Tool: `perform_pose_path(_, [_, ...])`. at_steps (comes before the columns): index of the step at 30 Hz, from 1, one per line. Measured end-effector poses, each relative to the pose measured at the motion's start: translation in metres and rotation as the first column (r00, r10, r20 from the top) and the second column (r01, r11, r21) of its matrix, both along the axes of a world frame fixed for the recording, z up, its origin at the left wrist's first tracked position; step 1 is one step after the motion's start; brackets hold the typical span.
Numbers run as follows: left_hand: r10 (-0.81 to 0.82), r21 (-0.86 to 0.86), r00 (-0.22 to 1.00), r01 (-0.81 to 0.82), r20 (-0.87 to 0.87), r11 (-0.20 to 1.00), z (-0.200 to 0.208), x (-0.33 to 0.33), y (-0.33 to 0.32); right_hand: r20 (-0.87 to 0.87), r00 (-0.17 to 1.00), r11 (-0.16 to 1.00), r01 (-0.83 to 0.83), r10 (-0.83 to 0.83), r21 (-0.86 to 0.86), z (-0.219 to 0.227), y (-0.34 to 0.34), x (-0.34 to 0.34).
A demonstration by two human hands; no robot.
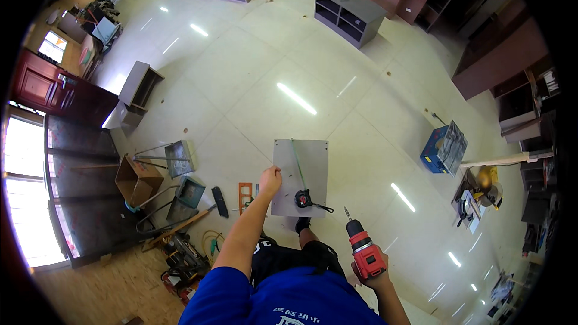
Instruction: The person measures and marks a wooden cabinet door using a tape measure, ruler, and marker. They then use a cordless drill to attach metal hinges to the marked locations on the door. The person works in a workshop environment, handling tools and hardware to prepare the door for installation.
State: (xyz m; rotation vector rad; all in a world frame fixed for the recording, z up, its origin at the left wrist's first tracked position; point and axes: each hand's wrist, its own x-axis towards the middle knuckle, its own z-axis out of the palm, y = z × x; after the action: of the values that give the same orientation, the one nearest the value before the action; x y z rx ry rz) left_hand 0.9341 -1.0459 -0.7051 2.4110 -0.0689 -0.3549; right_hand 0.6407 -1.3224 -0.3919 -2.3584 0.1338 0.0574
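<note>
My right hand (378, 272) is wrapped round the handle of a red and black cordless drill (368, 259), whose bit points up and away from me. At the left edge of a flat grey board (316, 171) is my left hand (271, 182), closed with its fingers curled. Whether it grips the board's edge or something small is hidden. On the board lies a black tape measure (303, 198) with a wrist strap. Its green blade (297, 159) is drawn out to the far edge. Small holes show near the board's corners.
Left of the board lie an orange tool (245, 195) and a broom head (220, 201). Beyond them are metal dustpans (178, 159) and a cardboard box (137, 180). A blue box (442, 149) stands to the right. A grey cabinet (348, 15) stands ahead on the tiled floor.
</note>
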Motion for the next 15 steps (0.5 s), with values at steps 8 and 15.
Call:
perform_pose_path(8, [-0.005,-0.163,0.968,-0.038,-0.251,0.986,-0.034,0.025,-0.004,0.013,1.0,1.0,0.017,-0.018,0.024,-0.005,-0.008,-0.001])
perform_pose_path(15, [-0.196,0.046,0.956,0.211,-0.218,0.976,-0.015,0.05,-0.007,-0.029,0.998,0.999,0.052,-0.052,-0.017,-0.007,-0.011,-0.003])
